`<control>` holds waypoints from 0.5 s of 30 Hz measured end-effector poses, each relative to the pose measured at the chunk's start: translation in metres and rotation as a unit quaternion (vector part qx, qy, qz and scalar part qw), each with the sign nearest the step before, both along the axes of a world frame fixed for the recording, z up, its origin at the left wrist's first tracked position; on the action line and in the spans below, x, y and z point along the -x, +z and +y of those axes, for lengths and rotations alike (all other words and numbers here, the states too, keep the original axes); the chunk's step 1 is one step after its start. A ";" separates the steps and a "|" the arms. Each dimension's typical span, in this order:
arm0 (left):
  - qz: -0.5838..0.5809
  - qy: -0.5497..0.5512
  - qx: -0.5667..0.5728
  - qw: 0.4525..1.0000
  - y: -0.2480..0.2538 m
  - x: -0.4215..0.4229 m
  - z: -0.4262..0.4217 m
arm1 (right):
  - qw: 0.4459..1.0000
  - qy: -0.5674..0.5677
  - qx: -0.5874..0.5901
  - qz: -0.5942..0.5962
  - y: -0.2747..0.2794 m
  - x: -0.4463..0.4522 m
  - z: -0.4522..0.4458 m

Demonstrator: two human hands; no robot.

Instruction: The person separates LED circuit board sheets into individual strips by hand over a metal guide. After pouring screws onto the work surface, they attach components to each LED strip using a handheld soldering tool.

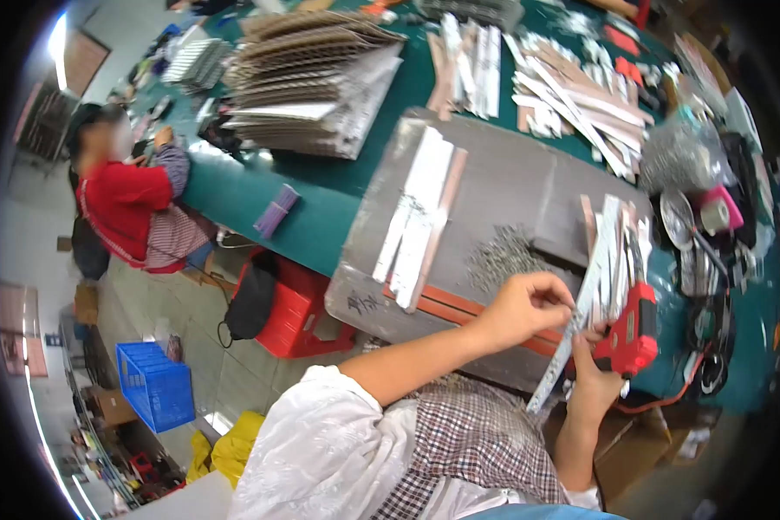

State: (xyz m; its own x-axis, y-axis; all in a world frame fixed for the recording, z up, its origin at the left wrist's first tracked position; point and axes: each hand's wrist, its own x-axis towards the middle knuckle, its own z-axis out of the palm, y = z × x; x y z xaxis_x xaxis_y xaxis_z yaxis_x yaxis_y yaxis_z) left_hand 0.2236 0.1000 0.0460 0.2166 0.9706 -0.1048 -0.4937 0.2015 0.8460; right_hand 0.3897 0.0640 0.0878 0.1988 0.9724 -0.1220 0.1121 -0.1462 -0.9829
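Note:
My right hand (594, 381) grips a long, narrow white strip (588, 290), which stands at a slant with small marks along its face. Close against that hand is a red glue gun (633, 334), nozzle upward; whether my fingers also touch it is unclear. My left hand (533, 308) is pinched closed beside the strip's edge, and what its fingertips hold is too small to make out. Left of it, a heap of small metallic pieces (503, 256) lies on the grey board (503, 173). More white strips (614, 260) lie behind the held one.
White and brown strips (420, 221) lie on the board's left. Stacked cardboard sheets (312, 82) and loose strips (576, 100) cover the green table (321, 195). A person in red (130, 199) sits at left. A red stool (308, 312) and blue crate (156, 386) stand on the floor.

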 end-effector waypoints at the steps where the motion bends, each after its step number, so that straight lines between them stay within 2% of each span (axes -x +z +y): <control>1: 0.016 0.006 0.014 1.000 0.002 0.001 0.000 | 1.000 -0.012 0.007 -0.009 -0.001 0.001 0.000; 5: 0.010 0.008 0.052 0.999 0.005 0.001 0.000 | 1.000 0.003 0.024 0.017 0.001 0.002 -0.001; 6: 0.009 0.006 0.061 0.998 0.007 0.002 0.000 | 0.999 0.017 0.014 -0.037 -0.002 -0.003 -0.002; 8: -0.018 0.006 0.065 0.998 0.009 0.001 -0.001 | 0.999 0.009 0.016 0.048 0.006 0.001 0.002; 15: -0.030 -0.016 0.107 0.994 0.010 0.004 0.002 | 0.997 0.032 0.038 0.061 0.006 -0.002 0.004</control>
